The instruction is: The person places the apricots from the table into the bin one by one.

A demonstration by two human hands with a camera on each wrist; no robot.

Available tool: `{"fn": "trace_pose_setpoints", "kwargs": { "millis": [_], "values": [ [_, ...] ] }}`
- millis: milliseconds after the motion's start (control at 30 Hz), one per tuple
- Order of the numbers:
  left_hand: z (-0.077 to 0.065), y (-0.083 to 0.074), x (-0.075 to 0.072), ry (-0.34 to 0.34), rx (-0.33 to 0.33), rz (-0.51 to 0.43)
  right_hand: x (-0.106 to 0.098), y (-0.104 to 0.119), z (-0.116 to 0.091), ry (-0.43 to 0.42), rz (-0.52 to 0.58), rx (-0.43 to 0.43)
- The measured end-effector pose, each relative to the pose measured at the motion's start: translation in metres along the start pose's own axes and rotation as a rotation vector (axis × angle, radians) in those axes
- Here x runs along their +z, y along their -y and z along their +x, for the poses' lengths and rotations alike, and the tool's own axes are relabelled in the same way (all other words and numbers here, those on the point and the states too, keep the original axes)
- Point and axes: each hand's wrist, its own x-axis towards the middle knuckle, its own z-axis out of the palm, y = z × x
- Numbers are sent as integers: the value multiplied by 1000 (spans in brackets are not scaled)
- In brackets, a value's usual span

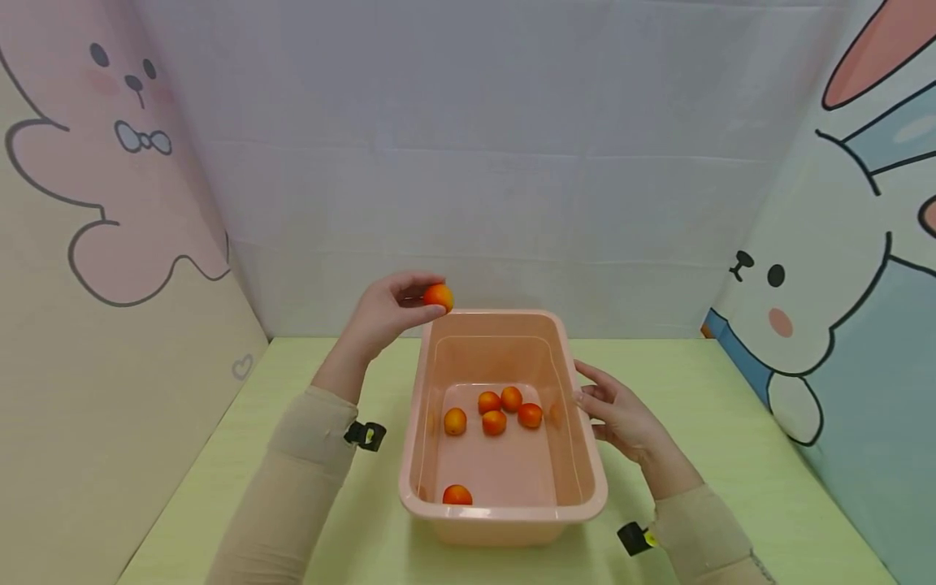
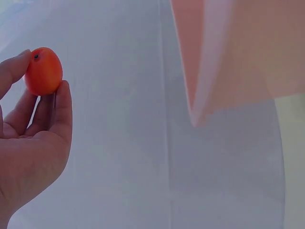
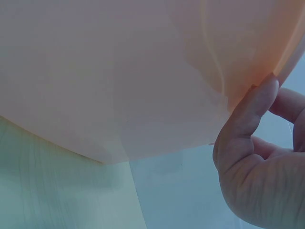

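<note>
In the head view, my left hand pinches a small orange between thumb and fingers, above the far left corner of a pink plastic tub. The left wrist view shows this orange as oval, red-orange, with a dark stem spot facing the thumb. My right hand holds the tub's right rim, the thumb pressed at the edge and fingers along the outside. Inside the tub, several similar oranges cluster toward the far half, one orange lies to their left, and another orange is partly hidden by the near rim.
A pale green tabletop lies under the tub. White sheeting closes off the back. Side panels carry a cartoon bear on the left and a cartoon rabbit on the right. Both wrists wear black camera straps.
</note>
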Motion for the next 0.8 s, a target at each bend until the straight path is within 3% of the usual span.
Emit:
{"fn": "trace_pose_setpoints", "kwargs": {
  "millis": [167,333,567,800],
  "values": [
    [16,-25,19,34,57,-19,0,0,0,-13,-4,6],
    [30,-35,42,78,82,-65,0,1,-1,-16,-11,8],
    [45,-30,75,126,14,-154,0,2,-2,-8,-18,8],
    [55,-13,98,148,-70,-164,0,3,-1,-1,-14,7]
  ]
}}
